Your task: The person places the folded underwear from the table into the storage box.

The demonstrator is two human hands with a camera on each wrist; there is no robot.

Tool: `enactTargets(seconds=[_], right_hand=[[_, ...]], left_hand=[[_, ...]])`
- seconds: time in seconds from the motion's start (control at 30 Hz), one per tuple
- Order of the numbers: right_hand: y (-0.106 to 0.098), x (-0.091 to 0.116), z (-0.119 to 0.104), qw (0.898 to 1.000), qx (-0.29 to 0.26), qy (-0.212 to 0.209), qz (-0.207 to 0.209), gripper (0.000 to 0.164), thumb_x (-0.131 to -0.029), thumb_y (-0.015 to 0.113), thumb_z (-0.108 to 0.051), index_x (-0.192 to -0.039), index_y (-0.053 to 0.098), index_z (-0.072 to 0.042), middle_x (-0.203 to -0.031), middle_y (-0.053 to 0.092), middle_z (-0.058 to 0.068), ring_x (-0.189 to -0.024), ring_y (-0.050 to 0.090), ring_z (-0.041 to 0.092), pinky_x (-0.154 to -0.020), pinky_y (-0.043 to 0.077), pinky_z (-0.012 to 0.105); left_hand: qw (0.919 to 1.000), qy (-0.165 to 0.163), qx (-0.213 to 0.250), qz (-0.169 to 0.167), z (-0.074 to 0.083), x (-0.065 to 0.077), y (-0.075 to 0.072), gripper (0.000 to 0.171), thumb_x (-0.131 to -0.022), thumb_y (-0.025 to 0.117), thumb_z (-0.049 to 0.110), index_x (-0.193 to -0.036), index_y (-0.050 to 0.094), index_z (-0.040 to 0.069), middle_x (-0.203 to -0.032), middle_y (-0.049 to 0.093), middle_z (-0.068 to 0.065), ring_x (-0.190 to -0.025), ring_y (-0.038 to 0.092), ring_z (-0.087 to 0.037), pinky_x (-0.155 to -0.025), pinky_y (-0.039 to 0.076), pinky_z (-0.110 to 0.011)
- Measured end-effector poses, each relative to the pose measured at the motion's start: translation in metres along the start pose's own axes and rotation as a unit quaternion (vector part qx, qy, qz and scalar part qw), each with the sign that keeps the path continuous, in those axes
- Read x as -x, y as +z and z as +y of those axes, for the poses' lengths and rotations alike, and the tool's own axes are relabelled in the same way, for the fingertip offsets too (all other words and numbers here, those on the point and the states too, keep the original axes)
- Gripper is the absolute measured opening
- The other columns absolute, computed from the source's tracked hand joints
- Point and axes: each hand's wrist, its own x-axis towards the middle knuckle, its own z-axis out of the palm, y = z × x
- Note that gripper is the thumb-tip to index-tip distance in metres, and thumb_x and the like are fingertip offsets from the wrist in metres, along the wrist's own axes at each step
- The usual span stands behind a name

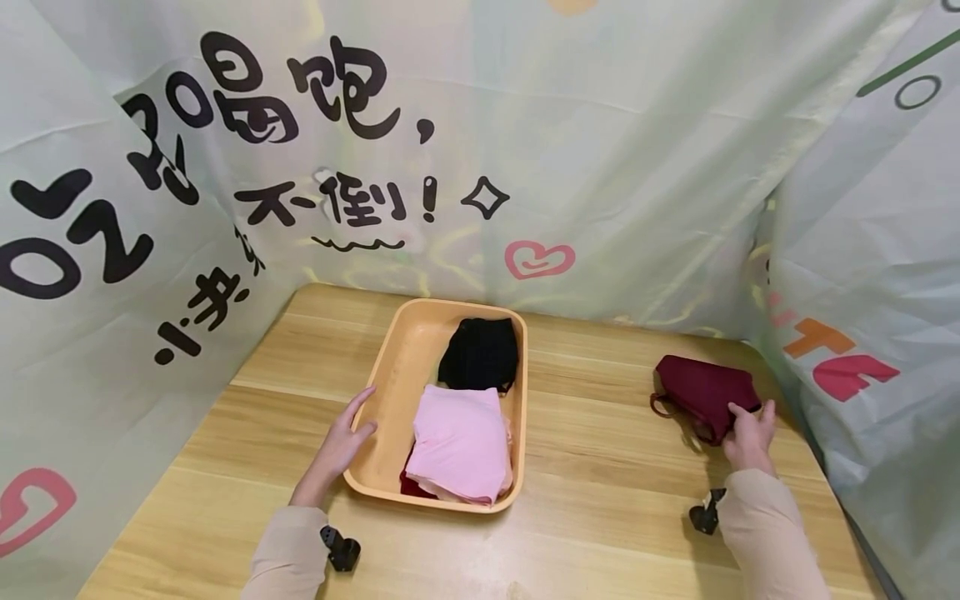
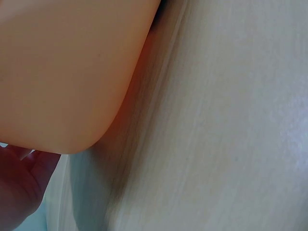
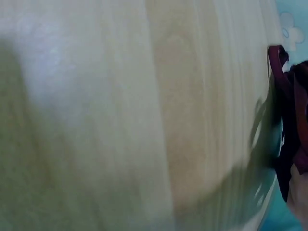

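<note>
My left hand [image 1: 339, 446] rests at the left rim of an orange plastic tray [image 1: 386, 400], its thumb over the edge and the fingers straight along the outside. In the left wrist view the tray's wall [image 2: 67, 72] hides part of that hand [image 2: 21, 185]. Off to the right, my right hand [image 1: 750, 433] pinches one edge of a folded burgundy garment with thin straps [image 1: 705, 387]. Its loops hang over the wooden table. The right wrist view catches only part of the burgundy garment [image 3: 293, 110] and the fingers [image 3: 299, 195] at its edge.
Inside the tray, a folded black garment [image 1: 480, 354] lies at the back and a folded pink garment [image 1: 459, 442] in front, over a dark red piece [image 1: 414, 483]. Printed curtains [image 1: 637, 183] stand behind and beside the wooden table [image 1: 600, 467].
</note>
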Motion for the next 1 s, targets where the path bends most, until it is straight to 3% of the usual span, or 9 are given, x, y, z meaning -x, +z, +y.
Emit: enactTargets(seconds=[0.13, 0.27, 0.37, 0.43, 0.57, 0.63, 0.73, 0.87, 1.0], right_hand=[[-0.003, 0.002, -0.001, 0.997, -0.064, 0.029, -0.015, 0.077, -0.088, 0.043, 0.009, -0.145, 0.015, -0.035, -0.146, -0.001, -0.026, -0.13, 0.007, -0.006, -0.099, 0.025, 0.009], [-0.004, 0.006, -0.001, 0.994, -0.1, 0.047, 0.0, 0.069, -0.086, 0.049, 0.008, -0.141, 0.032, -0.03, -0.147, 0.009, -0.024, -0.129, 0.014, -0.006, -0.095, 0.029, 0.007], [-0.003, 0.009, 0.001, 0.995, -0.092, 0.039, 0.012, 0.059, -0.087, 0.053, 0.0, -0.137, 0.04, -0.029, -0.147, 0.013, -0.021, -0.129, 0.017, -0.005, -0.092, 0.032, 0.007], [-0.003, 0.01, 0.002, 0.996, -0.086, 0.027, 0.024, 0.052, -0.086, 0.057, -0.004, -0.131, 0.048, -0.027, -0.147, 0.017, -0.018, -0.127, 0.024, -0.005, -0.082, 0.04, 0.007], [-0.001, 0.015, 0.004, 0.995, -0.096, -0.006, 0.039, 0.038, -0.081, 0.064, -0.001, -0.111, 0.06, -0.022, -0.146, 0.022, -0.012, -0.104, 0.049, -0.004, -0.063, 0.047, 0.008], [0.001, 0.018, 0.004, 0.993, -0.108, -0.02, 0.038, 0.033, -0.079, 0.064, 0.003, -0.102, 0.062, -0.02, -0.146, 0.022, -0.011, -0.087, 0.054, -0.004, -0.061, 0.048, 0.009], [0.003, 0.022, 0.002, 0.992, -0.122, -0.028, 0.029, 0.035, -0.078, 0.064, 0.006, -0.102, 0.063, -0.019, -0.145, 0.023, -0.01, -0.074, 0.057, -0.003, -0.061, 0.049, 0.011], [0.008, 0.029, -0.001, 0.992, -0.121, -0.024, 0.015, 0.045, -0.078, 0.064, 0.005, -0.115, 0.061, -0.021, -0.142, 0.025, -0.011, -0.074, 0.059, -0.001, -0.06, 0.05, 0.013], [0.014, 0.038, -0.007, 0.993, -0.119, -0.015, -0.007, 0.056, -0.079, 0.063, 0.003, -0.127, 0.055, -0.024, -0.144, 0.023, -0.012, -0.076, 0.061, 0.0, -0.061, 0.051, 0.014]], left_hand=[[1.0, 0.002, -0.005, 0.004, 0.008, 0.004, 0.0, 0.056, -0.089, 0.046, -0.002, -0.14, 0.026, -0.003, -0.146, 0.021, -0.027, -0.134, 0.013, -0.045, -0.106, 0.011, -0.06], [1.0, 0.003, -0.003, 0.005, 0.011, 0.006, 0.0, 0.055, -0.089, 0.046, -0.003, -0.14, 0.026, -0.004, -0.145, 0.021, -0.027, -0.133, 0.013, -0.045, -0.107, 0.01, -0.06], [1.0, 0.002, 0.0, 0.003, 0.011, 0.006, 0.0, 0.055, -0.089, 0.046, -0.003, -0.14, 0.026, -0.004, -0.146, 0.02, -0.027, -0.134, 0.013, -0.045, -0.107, 0.009, -0.06], [1.0, 0.0, 0.001, 0.002, 0.011, 0.005, 0.0, 0.055, -0.089, 0.045, -0.003, -0.14, 0.025, -0.004, -0.146, 0.02, -0.027, -0.134, 0.012, -0.045, -0.107, 0.01, -0.06], [1.0, 0.0, 0.006, -0.001, 0.005, 0.003, 0.0, 0.056, -0.089, 0.046, -0.002, -0.141, 0.025, -0.003, -0.146, 0.019, -0.027, -0.134, 0.012, -0.045, -0.106, 0.01, -0.06], [0.9999, 0.002, 0.01, -0.001, -0.002, 0.001, 0.0, 0.056, -0.089, 0.047, -0.001, -0.141, 0.026, -0.001, -0.146, 0.019, -0.026, -0.134, 0.012, -0.045, -0.106, 0.01, -0.061], [1.0, 0.007, 0.005, 0.0, -0.016, -0.005, 0.001, 0.057, -0.089, 0.048, 0.0, -0.141, 0.027, 0.002, -0.147, 0.02, -0.024, -0.134, 0.013, -0.044, -0.106, 0.01, -0.06], [0.9998, 0.015, -0.015, 0.005, -0.03, -0.009, 0.002, 0.057, -0.089, 0.048, 0.004, -0.142, 0.027, 0.005, -0.147, 0.022, -0.022, -0.134, 0.015, -0.043, -0.106, 0.012, -0.06], [0.9996, 0.019, -0.02, 0.011, -0.032, -0.01, 0.002, 0.057, -0.089, 0.048, 0.005, -0.142, 0.027, 0.006, -0.147, 0.022, -0.023, -0.133, 0.016, -0.044, -0.105, 0.013, -0.061]])
